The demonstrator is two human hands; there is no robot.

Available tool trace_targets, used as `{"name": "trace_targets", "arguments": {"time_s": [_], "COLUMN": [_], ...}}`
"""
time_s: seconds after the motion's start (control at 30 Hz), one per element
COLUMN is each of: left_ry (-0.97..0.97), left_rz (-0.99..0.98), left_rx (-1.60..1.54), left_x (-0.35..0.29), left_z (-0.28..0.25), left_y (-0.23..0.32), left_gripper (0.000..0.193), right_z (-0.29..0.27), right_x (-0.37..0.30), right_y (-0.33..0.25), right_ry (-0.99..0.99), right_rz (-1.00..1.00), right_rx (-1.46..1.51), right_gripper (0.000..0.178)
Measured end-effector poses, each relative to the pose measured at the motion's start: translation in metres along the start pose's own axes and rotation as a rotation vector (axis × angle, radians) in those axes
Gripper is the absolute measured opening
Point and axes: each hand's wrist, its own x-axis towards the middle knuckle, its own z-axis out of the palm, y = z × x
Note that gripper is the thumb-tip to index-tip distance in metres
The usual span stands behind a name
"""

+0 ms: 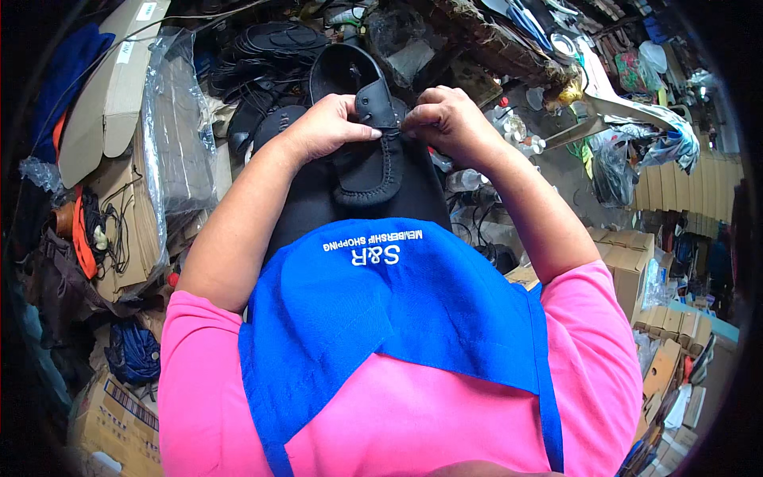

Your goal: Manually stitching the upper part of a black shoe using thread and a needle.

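Note:
A black shoe (pixel 364 171) lies over my lap, its toe toward me and its opening at the far end. Heavy stitching runs around the toe, and eyelets show in the raised flap (pixel 373 103). My left hand (pixel 330 127) is closed on the shoe's left side, the thumb pressing across its top beside a dark cord (pixel 386 128). Just right of the shoe, my right hand (pixel 449 119) is pinched near the end of that cord. Whatever sits between its fingertips is too small and dark to make out.
Black sole-shaped pieces (pixel 270 48) are piled beyond the shoe. Cardboard sheets (pixel 103 87) and a plastic-wrapped stack (pixel 181 127) stand at left. Clear bottles (pixel 467 180) sit at right, below a white-handled blade (pixel 574 133). Cardboard boxes (pixel 624 266) lie farther right.

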Motion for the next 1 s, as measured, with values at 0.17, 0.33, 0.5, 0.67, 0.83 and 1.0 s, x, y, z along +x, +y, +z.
{"name": "trace_targets", "arguments": {"time_s": [0.17, 0.33, 0.5, 0.67, 0.83, 1.0], "left_ry": [-0.008, -0.021, -0.025, -0.013, -0.019, -0.017], "left_rz": [-0.005, -0.019, -0.016, -0.023, -0.012, -0.020], "left_rx": [-0.015, -0.052, -0.054, -0.040, -0.047, -0.072], "left_x": [0.000, 0.001, 0.002, 0.000, 0.001, -0.001], "left_z": [0.000, -0.001, -0.002, 0.000, -0.001, -0.001], "left_y": [0.001, 0.000, -0.002, 0.001, -0.002, 0.000], "left_gripper": [0.022, 0.022, 0.023, 0.023, 0.023, 0.024], "right_z": [0.006, 0.013, 0.013, 0.013, 0.014, 0.020], "right_x": [-0.004, -0.010, -0.010, -0.010, -0.009, -0.012], "right_y": [0.001, 0.004, 0.003, 0.002, -0.001, -0.005], "right_ry": [0.001, 0.010, -0.001, -0.016, -0.004, 0.050], "right_rz": [0.087, 0.182, 0.220, 0.219, 0.196, 0.198], "right_rx": [0.137, 0.261, 0.312, 0.297, 0.239, 0.248], "right_gripper": [0.015, 0.017, 0.018, 0.017, 0.017, 0.016]}}
